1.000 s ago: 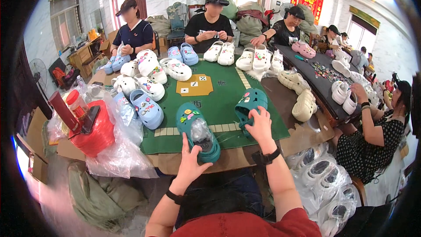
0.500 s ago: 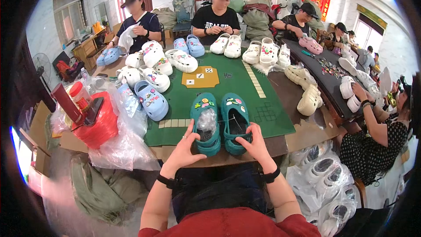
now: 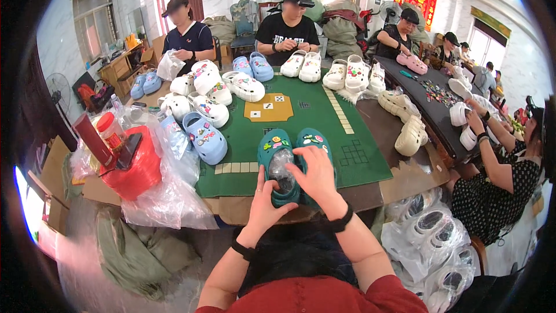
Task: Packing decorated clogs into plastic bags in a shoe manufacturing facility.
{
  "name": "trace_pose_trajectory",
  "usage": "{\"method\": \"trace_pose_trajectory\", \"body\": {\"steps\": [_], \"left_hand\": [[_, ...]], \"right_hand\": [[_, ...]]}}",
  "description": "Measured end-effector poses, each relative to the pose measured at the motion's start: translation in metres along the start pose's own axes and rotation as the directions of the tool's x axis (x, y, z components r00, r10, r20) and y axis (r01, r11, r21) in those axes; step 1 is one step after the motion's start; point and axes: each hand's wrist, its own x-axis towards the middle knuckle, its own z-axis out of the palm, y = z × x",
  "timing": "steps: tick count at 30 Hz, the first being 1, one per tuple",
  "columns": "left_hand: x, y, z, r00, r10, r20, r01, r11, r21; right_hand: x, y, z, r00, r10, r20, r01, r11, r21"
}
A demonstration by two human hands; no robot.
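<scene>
A pair of dark green clogs with colourful charms stands at the near edge of the green mat (image 3: 359, 168), toes pointing away from me. My left hand (image 3: 267, 200) grips the left clog (image 3: 272, 140) around its heel, thumb and fingers on either side. A crumpled clear plastic bag (image 3: 282, 165) fills that clog's opening. Over the pair reaches my right hand (image 3: 315, 175), thumb and fingers spread beside the plastic bag. It covers much of the right clog (image 3: 313, 138); whether its fingertips touch the plastic is hard to tell.
White clogs (image 3: 208, 110) and a blue clog (image 3: 205, 139) stand left on the table; beige clogs (image 3: 410, 134) sit right. Red twine (image 3: 136, 165) with a jar and phone is at the left edge. Bagged shoes (image 3: 431, 223) lie low right. Several co-workers sit around the tables.
My right hand has left the right clog's heel and moved left over the pair, toward the plastic bag. My left hand still holds the left clog.
</scene>
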Motion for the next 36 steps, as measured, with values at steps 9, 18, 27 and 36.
{"method": "trace_pose_trajectory", "body": {"steps": [9,18,27,36], "left_hand": [[-0.004,-0.003,0.010,0.991,-0.100,-0.087,0.087,0.985,-0.150],[-0.002,-0.013,0.005,0.991,-0.132,0.005,0.132,0.986,-0.103],[-0.023,0.080,-0.067,0.982,0.150,0.114,-0.094,0.912,-0.399],[-0.032,0.045,-0.049,0.955,-0.294,0.048,0.226,0.609,-0.760]], "right_hand": [[-0.018,-0.001,0.004,0.985,0.031,0.170,-0.080,0.955,0.285],[-0.050,-0.006,-0.071,0.900,0.419,0.122,-0.184,0.111,0.977],[-0.074,-0.017,-0.050,0.738,0.555,0.383,-0.511,0.091,0.855],[-0.061,-0.038,-0.057,0.992,0.080,0.099,-0.121,0.846,0.519]]}}
